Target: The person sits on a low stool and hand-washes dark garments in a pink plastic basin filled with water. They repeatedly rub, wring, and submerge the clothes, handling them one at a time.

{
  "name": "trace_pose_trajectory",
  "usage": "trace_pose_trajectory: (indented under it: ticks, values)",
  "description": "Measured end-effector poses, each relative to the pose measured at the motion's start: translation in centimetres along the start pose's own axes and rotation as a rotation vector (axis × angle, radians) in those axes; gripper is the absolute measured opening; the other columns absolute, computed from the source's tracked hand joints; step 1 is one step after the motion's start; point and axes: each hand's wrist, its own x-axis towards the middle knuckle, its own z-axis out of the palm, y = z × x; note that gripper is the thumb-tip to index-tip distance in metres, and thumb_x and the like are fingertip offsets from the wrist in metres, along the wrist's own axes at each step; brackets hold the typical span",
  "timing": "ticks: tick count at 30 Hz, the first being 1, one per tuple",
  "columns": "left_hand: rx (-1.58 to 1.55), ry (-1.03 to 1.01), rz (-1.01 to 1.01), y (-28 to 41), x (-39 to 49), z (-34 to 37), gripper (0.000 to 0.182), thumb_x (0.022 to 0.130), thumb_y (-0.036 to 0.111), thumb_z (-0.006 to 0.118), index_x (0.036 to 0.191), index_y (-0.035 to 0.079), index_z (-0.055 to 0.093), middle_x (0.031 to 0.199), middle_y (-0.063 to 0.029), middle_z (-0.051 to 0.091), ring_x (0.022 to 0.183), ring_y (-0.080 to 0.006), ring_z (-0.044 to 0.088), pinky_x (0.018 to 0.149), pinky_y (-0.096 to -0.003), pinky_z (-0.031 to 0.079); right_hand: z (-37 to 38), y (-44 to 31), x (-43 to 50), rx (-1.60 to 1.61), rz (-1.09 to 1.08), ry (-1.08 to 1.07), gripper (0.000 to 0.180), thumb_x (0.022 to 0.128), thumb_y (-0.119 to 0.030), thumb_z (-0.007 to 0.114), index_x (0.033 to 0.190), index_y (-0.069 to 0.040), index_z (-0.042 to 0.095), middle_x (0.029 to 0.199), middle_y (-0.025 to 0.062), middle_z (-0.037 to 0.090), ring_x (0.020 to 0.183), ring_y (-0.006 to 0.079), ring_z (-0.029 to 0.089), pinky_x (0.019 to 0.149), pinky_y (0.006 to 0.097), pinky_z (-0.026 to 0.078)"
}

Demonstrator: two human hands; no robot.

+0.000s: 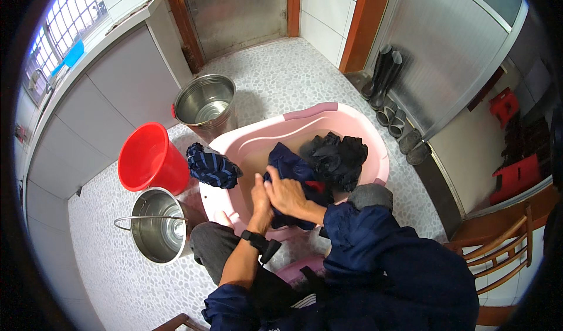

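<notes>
Before me stands a pink plastic bathtub (259,131) holding cloudy water and wet clothes. My left hand (261,199) and my right hand (288,195) meet over its near left part, above a navy garment (286,160) with a red patch (315,186). The right fingers are spread and rest against the left hand, with no cloth seen in them. The left palm is turned away, so its grip is hidden. Bunched black clothing (336,159) lies farther right in the water. A wrung blue striped cloth (213,166) hangs over the left rim.
To the left stand a red plastic bucket (173,164), a metal pail with a handle (182,241) and a larger metal bucket (220,126). Rubber boots (382,78) and slippers (397,123) line the right doorway. A wooden chair (501,252) is at the right.
</notes>
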Motion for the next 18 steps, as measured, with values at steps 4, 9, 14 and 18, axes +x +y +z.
trace_pose_trajectory:
  ticks: [4,9,14,18]
  values:
    - [-0.313,-0.025,-0.094,-0.1,0.5,-0.5,0.05,0.095,0.056,0.043,0.084,0.008,0.055,0.073,-0.0051,0.053,0.067,-0.0214,0.052,0.062,-0.0401,0.046,0.2,-0.3,-0.8,0.021,-0.091,-0.104,0.042,0.094,-0.028,0.046,0.128,-0.004,0.04,0.061,0.022,0.061,0.057,0.0418,0.061,0.054,0.0543,0.047]
    - [0.028,-0.099,-0.165,-1.5,-0.5,0.7,0.06,0.099,0.049,0.039,0.12,-0.005,0.057,0.113,-0.0124,0.061,0.102,-0.0214,0.055,0.088,-0.0337,0.044,-1.2,1.0,2.0,-0.067,0.117,0.082,0.04,0.094,-0.03,0.043,0.123,-0.003,0.042,0.069,0.0245,0.064,0.063,0.0432,0.063,0.059,0.0552,0.049]
    - [-0.033,0.028,0.045,0.2,0.2,-0.4,0.052,0.096,0.053,0.043,0.088,0.003,0.056,0.08,-0.0065,0.057,0.074,-0.0189,0.054,0.07,-0.0387,0.046,-0.4,-0.6,-0.4,0.046,-0.053,-0.099,0.046,0.095,-0.033,0.042,0.129,-0.002,0.036,0.066,0.0244,0.063,0.059,0.0425,0.062,0.058,0.0557,0.049]
    - [-0.223,-0.017,-0.085,0.0,0.2,-0.2,0.05,0.096,0.052,0.042,0.085,0.005,0.055,0.076,-0.006,0.056,0.071,-0.0199,0.055,0.066,-0.0384,0.046,-0.6,-0.7,-0.4,0.037,-0.04,-0.071,0.044,0.094,-0.031,0.044,0.129,-0.005,0.039,0.067,0.0248,0.063,0.061,0.043,0.062,0.059,0.0548,0.049]
